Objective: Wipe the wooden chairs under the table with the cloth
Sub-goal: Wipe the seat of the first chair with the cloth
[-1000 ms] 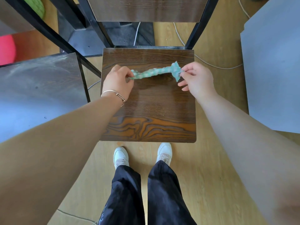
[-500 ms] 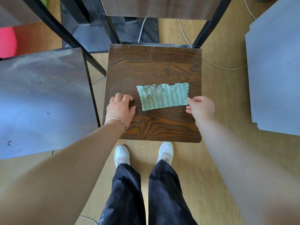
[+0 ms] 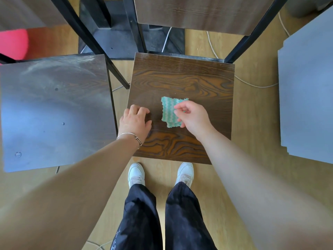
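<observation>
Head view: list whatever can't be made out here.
All in the head view:
Cloth: right part hidden under the right hand.
Backrest: top cut off by the upper edge.
Pink thing: cut off by the left edge, unidentifiable.
Left seat: grain washed out by glare.

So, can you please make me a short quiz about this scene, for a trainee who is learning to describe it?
1. True or false: the green cloth is over the wood-grain chair seat, not over the dusty seat beside it.
2. Which hand has its fingers on the cloth? A) left B) right C) both
3. What is worn at the wrist of the left hand?

Key:
1. True.
2. B: the right hand pinches it.
3. A thin bracelet.
</observation>
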A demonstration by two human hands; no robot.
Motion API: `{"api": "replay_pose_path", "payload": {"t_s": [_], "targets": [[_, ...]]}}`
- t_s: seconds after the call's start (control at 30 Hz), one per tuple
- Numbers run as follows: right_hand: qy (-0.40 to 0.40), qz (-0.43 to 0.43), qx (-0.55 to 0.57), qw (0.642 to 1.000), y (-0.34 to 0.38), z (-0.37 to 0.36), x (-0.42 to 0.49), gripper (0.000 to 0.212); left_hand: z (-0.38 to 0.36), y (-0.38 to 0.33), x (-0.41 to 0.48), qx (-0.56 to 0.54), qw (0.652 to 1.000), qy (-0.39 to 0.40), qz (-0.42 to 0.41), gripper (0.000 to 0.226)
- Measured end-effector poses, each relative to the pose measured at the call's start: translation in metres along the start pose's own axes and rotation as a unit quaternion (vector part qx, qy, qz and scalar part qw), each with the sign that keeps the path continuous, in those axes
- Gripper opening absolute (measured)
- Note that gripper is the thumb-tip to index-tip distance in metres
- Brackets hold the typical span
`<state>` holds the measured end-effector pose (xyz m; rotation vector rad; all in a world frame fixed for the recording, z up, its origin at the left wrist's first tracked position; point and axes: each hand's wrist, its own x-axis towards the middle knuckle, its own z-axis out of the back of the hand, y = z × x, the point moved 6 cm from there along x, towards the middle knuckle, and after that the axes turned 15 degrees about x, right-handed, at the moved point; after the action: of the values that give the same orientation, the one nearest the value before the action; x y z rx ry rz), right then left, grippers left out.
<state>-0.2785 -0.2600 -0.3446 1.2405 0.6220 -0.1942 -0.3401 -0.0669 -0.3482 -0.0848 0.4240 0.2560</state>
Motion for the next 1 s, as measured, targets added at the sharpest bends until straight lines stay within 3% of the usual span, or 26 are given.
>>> {"api": "replay_pose_path", "payload": {"t_s": [0.1,0.17,0.33,0.4,0.57,0.77,0.9,1.0], "targets": [[-0.049,0.064,-0.16,0.984,-0.005,0.003,0.004,0.017,0.0,0.006,0.0,0.001,1.0,0.004,0.003,0.037],[-0.032,0.104,-0.236,0.966,-0.008,-0.002,0.006,0.021,0.0,0.01,0.002,0.0,1.0,0.004,0.005,0.037],[0.029,0.157,-0.341,0.926,-0.016,-0.023,0.008,0.038,0.002,0.02,0.01,-0.021,1.0,0.003,0.017,0.039],[0.034,0.164,-0.366,0.915,-0.017,-0.03,0.009,0.035,0.004,0.025,0.014,-0.021,1.0,0.002,0.016,0.039],[0.002,0.159,-0.317,0.935,-0.004,-0.04,0.027,0.019,0.01,0.04,0.032,0.042,0.999,-0.009,0.02,0.04],[-0.123,0.168,-0.217,0.954,0.074,-0.058,0.101,0.024,0.035,0.06,0.076,0.055,0.997,-0.032,0.053,0.042],[-0.09,0.215,-0.25,0.94,0.12,-0.1,0.155,0.022,0.044,0.076,0.094,0.049,0.996,-0.055,0.048,0.041],[-0.101,0.205,-0.286,0.931,0.117,-0.117,0.174,0.024,0.04,0.088,0.097,0.047,0.996,-0.056,0.045,0.041]]}}
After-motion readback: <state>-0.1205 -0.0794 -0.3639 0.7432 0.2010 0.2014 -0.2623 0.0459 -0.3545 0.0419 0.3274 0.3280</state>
